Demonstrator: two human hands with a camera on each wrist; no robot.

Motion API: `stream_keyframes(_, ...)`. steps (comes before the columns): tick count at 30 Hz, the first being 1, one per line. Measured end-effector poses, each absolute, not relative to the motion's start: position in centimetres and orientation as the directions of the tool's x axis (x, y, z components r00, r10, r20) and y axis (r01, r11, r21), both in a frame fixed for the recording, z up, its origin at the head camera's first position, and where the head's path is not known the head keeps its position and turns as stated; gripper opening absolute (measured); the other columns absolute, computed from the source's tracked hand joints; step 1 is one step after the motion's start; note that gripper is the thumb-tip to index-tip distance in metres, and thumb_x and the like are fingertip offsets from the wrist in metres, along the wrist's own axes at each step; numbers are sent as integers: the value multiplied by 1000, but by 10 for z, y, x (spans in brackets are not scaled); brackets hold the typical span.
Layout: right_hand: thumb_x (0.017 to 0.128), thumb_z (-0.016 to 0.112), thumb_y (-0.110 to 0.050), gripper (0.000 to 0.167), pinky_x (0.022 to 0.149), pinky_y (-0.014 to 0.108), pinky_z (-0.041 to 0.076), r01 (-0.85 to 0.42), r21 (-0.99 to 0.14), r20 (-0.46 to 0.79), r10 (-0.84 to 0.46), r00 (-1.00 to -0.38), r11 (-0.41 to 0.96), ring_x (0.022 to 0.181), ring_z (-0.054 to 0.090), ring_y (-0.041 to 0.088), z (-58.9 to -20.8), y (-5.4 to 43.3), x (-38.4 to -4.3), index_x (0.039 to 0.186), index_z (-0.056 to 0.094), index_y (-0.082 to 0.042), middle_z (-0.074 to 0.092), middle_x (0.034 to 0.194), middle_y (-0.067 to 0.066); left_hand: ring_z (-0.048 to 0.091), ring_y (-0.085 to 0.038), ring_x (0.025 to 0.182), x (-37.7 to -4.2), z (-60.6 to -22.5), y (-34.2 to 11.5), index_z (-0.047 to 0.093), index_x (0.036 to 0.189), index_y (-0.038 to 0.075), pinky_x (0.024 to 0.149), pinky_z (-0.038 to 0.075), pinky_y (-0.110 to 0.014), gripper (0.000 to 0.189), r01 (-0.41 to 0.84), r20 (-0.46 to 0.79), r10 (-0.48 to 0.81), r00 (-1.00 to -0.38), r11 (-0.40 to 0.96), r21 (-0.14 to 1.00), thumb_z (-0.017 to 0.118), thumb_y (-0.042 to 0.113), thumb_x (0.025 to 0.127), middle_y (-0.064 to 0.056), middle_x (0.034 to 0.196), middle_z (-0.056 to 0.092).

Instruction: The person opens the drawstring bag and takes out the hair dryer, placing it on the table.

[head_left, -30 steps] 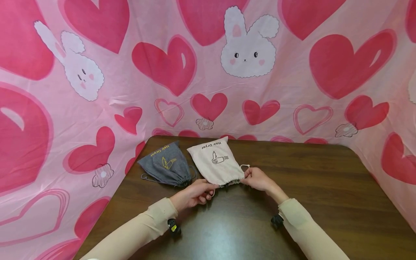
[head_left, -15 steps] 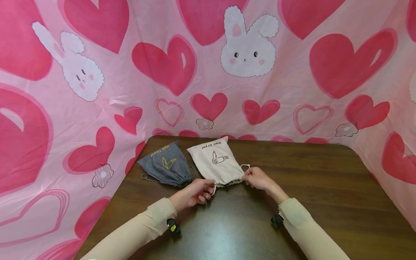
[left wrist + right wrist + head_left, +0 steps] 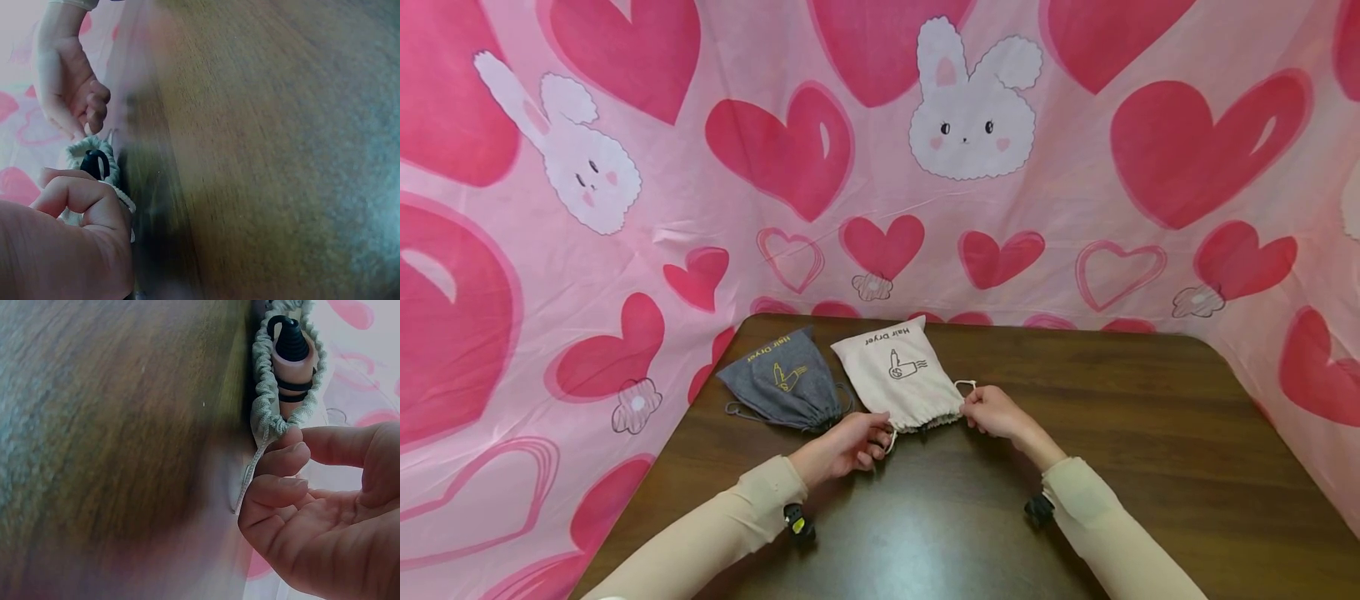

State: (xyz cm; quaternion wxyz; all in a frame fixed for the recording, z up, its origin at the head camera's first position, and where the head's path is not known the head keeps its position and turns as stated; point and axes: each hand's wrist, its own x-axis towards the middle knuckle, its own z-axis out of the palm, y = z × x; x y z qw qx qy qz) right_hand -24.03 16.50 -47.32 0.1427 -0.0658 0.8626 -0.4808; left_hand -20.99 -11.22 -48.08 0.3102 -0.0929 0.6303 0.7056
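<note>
A white drawstring bag printed "Hair Dryer" lies on the table, its gathered mouth facing the person. My left hand pinches the left corner of that mouth, beside a loop of white cord. At the opposite corner, my right hand pinches the gathered edge between thumb and fingers. Through the parted mouth in the right wrist view shows a pinkish hair dryer handle with a black cord wound on it. The rest of the dryer is hidden inside the cloth.
A dark grey drawstring bag with yellow "Hair Dryer" lettering lies just left of the white one, its mouth drawn together. Both sit toward the back of the brown wooden table. A pink curtain with hearts and rabbits hangs behind.
My left fingertips have shifted slightly left and away along the white bag's mouth, showing more of its gathered edge. My right hand keeps nearly the same place.
</note>
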Motion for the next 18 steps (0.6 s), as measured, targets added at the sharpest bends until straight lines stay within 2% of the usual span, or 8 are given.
stream_keyframes(18, 98, 56, -10, 20, 49, 25, 33, 64, -854, -201, -214, -956, 515, 54, 45, 13, -471, 166, -241, 86, 63, 4, 56, 66, 5, 40, -6, 53, -210, -480, -107, 52, 85, 11, 45, 24, -13, 26, -544, -515, 276, -811, -32, 839, 51, 20, 110, 3, 69, 47)
